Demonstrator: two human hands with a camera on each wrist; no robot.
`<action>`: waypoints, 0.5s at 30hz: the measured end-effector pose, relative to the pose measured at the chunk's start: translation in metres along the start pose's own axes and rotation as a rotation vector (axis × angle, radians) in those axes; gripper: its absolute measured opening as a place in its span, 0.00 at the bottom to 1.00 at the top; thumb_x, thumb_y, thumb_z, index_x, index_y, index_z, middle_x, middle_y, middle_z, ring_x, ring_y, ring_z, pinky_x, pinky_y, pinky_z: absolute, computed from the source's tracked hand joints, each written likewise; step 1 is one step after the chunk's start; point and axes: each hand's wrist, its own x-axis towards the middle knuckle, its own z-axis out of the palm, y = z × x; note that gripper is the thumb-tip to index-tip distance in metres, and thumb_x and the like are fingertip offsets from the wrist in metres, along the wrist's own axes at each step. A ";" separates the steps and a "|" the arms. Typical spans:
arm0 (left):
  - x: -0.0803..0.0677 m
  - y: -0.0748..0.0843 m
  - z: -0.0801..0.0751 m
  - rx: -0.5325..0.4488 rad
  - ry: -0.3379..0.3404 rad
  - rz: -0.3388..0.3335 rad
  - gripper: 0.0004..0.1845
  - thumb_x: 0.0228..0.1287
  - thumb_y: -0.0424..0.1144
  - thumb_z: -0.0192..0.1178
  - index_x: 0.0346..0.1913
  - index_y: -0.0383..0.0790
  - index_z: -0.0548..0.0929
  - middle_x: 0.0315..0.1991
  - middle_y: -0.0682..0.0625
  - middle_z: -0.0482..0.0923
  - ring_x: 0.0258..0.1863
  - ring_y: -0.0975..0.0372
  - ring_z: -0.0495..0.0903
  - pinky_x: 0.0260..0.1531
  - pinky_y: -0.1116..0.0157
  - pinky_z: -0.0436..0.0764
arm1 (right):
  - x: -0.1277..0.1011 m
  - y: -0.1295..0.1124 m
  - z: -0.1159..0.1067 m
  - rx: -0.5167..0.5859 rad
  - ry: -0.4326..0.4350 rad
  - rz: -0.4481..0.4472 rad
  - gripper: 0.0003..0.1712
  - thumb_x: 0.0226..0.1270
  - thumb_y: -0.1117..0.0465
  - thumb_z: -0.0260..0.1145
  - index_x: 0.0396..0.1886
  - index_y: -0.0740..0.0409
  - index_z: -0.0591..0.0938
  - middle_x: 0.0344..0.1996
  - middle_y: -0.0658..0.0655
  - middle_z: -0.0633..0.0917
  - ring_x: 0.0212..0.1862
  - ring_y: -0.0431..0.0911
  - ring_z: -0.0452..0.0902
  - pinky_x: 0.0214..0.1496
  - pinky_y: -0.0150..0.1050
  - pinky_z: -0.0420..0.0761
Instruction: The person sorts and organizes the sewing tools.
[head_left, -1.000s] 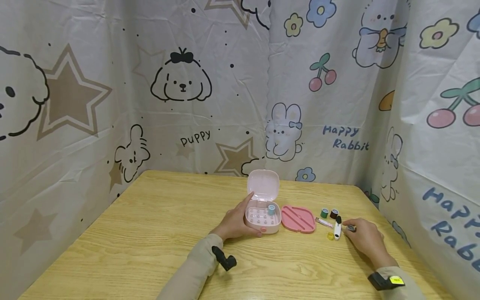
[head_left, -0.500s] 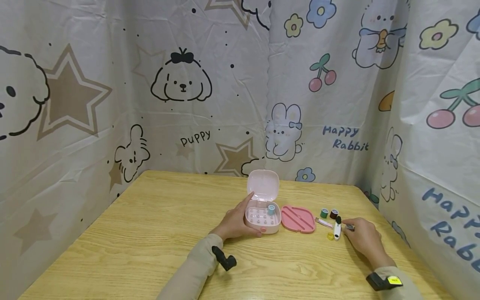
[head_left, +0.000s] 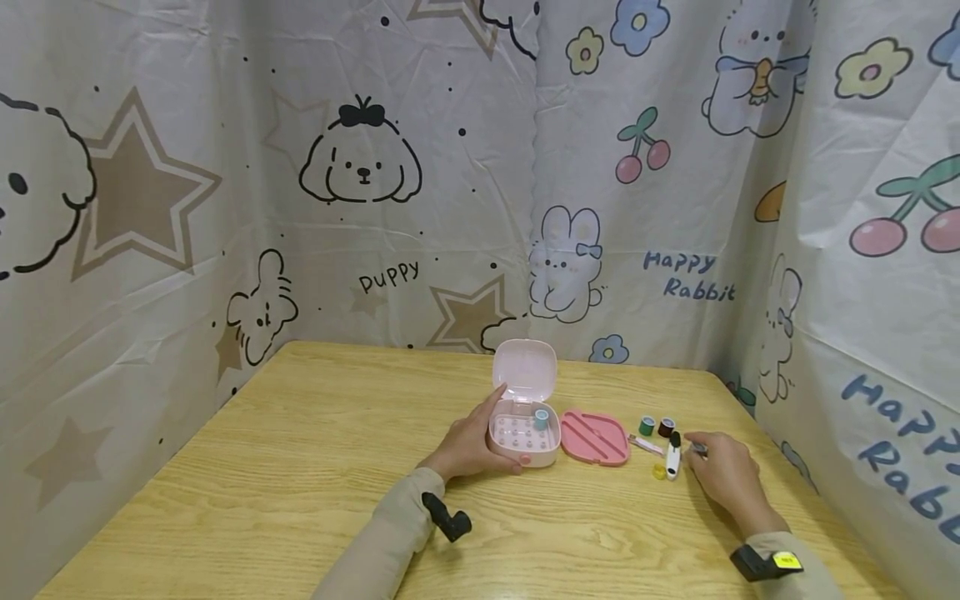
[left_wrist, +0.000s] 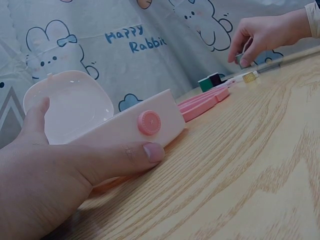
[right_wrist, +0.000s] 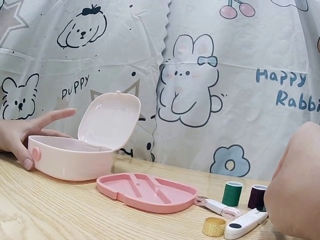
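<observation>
My left hand (head_left: pixel 467 446) grips the left side of an open pale pink box (head_left: pixel 525 454), its thumb along the front by a round pink button (left_wrist: pixel 149 123). Inside stands a light blue thread spool (head_left: pixel 541 419) among rows of small pegs. At the right, my right hand (head_left: pixel 726 475) pinches a small grey thread spool (head_left: pixel 699 449), mostly covered by the fingers. Just left of that hand lies a white tool (head_left: pixel 673 460) with a black tip. A gold thimble ring (right_wrist: pixel 214 226) sits beside the tool. In the right wrist view, the right hand's fingers are hidden.
A pink divided tray (head_left: pixel 596 438) lies against the box's right side. Green (head_left: pixel 647 426) and dark brown (head_left: pixel 667 427) thread spools stand behind the white tool. A slim pink-and-white item (head_left: pixel 646 445) lies near the tray. Printed curtains (head_left: pixel 420 233) enclose the wooden table (head_left: pixel 262 500).
My right hand has shifted very slightly left, and the spool in its fingers has turned a little. My left hand and the box stay in place.
</observation>
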 end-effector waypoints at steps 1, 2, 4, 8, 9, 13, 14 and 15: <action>0.000 0.000 0.000 -0.003 0.002 0.001 0.73 0.40 0.59 0.86 0.84 0.67 0.45 0.81 0.51 0.54 0.75 0.45 0.61 0.69 0.39 0.62 | 0.000 -0.001 0.000 -0.001 0.006 -0.004 0.19 0.65 0.68 0.69 0.55 0.71 0.85 0.53 0.76 0.83 0.54 0.74 0.78 0.41 0.67 0.79; 0.000 0.000 0.000 -0.006 0.003 0.001 0.73 0.40 0.59 0.86 0.84 0.66 0.45 0.81 0.50 0.54 0.75 0.45 0.61 0.69 0.39 0.62 | 0.000 -0.001 0.000 -0.002 0.011 -0.007 0.19 0.65 0.69 0.69 0.55 0.71 0.85 0.52 0.76 0.82 0.54 0.74 0.78 0.42 0.67 0.79; 0.000 0.000 0.000 -0.009 0.005 0.003 0.73 0.39 0.58 0.86 0.84 0.66 0.45 0.81 0.50 0.54 0.75 0.44 0.61 0.69 0.38 0.62 | 0.000 -0.003 -0.001 -0.003 0.021 -0.016 0.19 0.65 0.70 0.69 0.55 0.71 0.85 0.52 0.77 0.82 0.54 0.73 0.78 0.43 0.67 0.79; 0.000 -0.002 0.000 -0.004 0.006 0.001 0.73 0.39 0.59 0.86 0.84 0.66 0.45 0.82 0.50 0.54 0.75 0.45 0.61 0.69 0.38 0.62 | 0.000 -0.006 -0.002 0.001 0.032 -0.029 0.18 0.65 0.71 0.68 0.55 0.72 0.84 0.52 0.77 0.81 0.54 0.73 0.77 0.46 0.68 0.79; 0.000 -0.002 0.000 -0.002 0.005 0.000 0.73 0.39 0.60 0.86 0.84 0.67 0.45 0.82 0.50 0.54 0.75 0.45 0.61 0.69 0.38 0.62 | 0.000 -0.007 -0.002 0.002 0.034 -0.032 0.18 0.66 0.71 0.68 0.55 0.72 0.84 0.52 0.77 0.81 0.54 0.73 0.77 0.46 0.68 0.79; 0.001 -0.002 0.001 -0.002 0.003 -0.003 0.73 0.38 0.60 0.86 0.84 0.68 0.45 0.81 0.51 0.54 0.75 0.45 0.61 0.69 0.39 0.62 | -0.001 -0.010 -0.003 0.009 0.033 -0.037 0.18 0.66 0.71 0.68 0.54 0.72 0.84 0.52 0.78 0.81 0.54 0.73 0.77 0.47 0.68 0.78; 0.001 -0.002 0.001 -0.002 0.003 -0.002 0.73 0.39 0.60 0.86 0.84 0.68 0.45 0.82 0.51 0.54 0.75 0.45 0.61 0.69 0.39 0.62 | 0.000 -0.010 -0.003 0.011 0.033 -0.040 0.18 0.66 0.71 0.68 0.54 0.72 0.84 0.52 0.78 0.81 0.54 0.73 0.77 0.48 0.68 0.78; 0.001 -0.002 0.001 -0.002 0.004 -0.002 0.73 0.38 0.61 0.86 0.84 0.69 0.45 0.82 0.51 0.54 0.75 0.45 0.61 0.69 0.38 0.62 | 0.000 -0.011 -0.003 0.013 0.032 -0.041 0.17 0.66 0.71 0.68 0.54 0.72 0.84 0.52 0.78 0.81 0.54 0.73 0.77 0.49 0.68 0.78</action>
